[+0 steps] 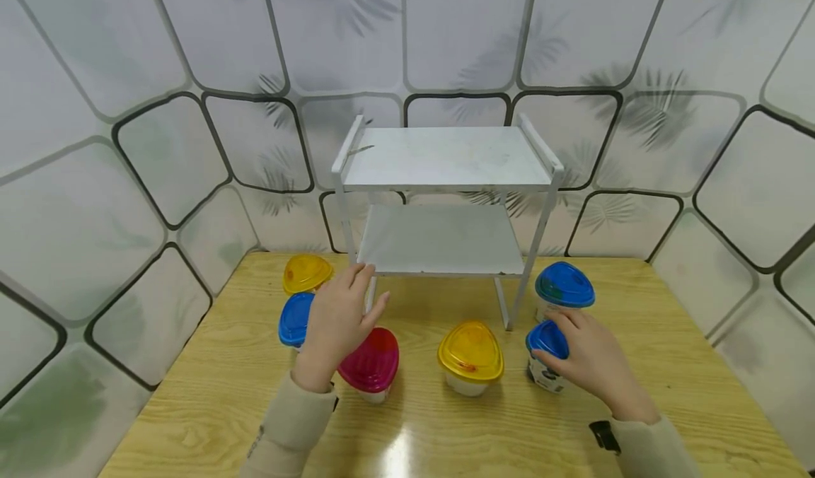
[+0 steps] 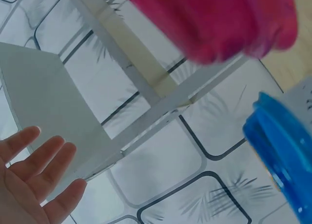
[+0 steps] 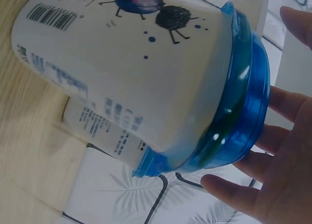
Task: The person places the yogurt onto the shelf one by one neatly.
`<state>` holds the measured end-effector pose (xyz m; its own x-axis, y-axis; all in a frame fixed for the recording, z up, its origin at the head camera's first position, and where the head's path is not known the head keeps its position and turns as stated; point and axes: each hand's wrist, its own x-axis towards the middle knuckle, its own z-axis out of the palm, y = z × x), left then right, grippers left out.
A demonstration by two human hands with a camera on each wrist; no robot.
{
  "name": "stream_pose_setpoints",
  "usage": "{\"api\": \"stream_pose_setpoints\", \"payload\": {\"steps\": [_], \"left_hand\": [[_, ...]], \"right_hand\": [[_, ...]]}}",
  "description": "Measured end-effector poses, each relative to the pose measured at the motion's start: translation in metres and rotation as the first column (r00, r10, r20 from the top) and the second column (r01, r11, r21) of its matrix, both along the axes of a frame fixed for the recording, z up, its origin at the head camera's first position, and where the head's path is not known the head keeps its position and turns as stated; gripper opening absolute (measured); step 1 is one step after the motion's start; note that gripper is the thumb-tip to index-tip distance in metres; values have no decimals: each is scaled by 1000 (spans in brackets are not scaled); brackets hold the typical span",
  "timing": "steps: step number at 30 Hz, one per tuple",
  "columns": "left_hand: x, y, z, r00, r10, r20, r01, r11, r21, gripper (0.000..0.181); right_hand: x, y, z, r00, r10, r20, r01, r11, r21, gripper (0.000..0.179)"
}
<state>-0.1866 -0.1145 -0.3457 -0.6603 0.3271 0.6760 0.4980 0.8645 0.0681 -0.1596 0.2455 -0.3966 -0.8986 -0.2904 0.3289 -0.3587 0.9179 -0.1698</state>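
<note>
Wearing glossy blue lid (image 3: 251, 107), white berry-printed tub (image 3: 136, 77) stands by spread right fingers (image 3: 231, 192); left fingers (image 2: 56, 168) spread too.

Pale leaf-print walls (image 1: 467, 32) around a wood-grain table (image 1: 204, 393) with white two-tier shelf (image 1: 446, 156) and bright glare (image 1: 397, 453).

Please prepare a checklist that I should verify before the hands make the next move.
1. Left hand free: ok, it holds nothing.
2. Right hand grip secure: cannot tell; its fingers are at the lid of the front right blue-lidded tub.
3. Left blue-lidded tub fully visible from the head: not ok, the left hand partly covers it.
4. Pink-lidded tub closed: ok.
5. White shelf upright on the table: ok.
</note>
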Motion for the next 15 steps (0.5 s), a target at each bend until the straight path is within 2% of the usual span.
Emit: {"api": "stream_pose_setpoints", "payload": {"steps": [5, 9, 12, 15], "left_hand": [[-5, -5, 13, 999, -3, -40, 6, 998, 58, 40], [-10, -10, 20, 998, 5, -67, 5, 988, 153, 39], [-16, -12, 24, 998, 1, -66, 15, 968, 250, 38], [-24, -13, 25, 999, -13, -38, 25, 940, 341, 40]], "right_hand": [[2, 2, -2, 1000, -12, 24, 12, 1000, 15, 65], [2, 4, -4, 999, -23, 37, 23, 1000, 15, 66], [2, 5, -4, 998, -33, 47, 33, 999, 12, 67], [1, 5, -4, 997, -43, 57, 43, 999, 12, 69]]}}
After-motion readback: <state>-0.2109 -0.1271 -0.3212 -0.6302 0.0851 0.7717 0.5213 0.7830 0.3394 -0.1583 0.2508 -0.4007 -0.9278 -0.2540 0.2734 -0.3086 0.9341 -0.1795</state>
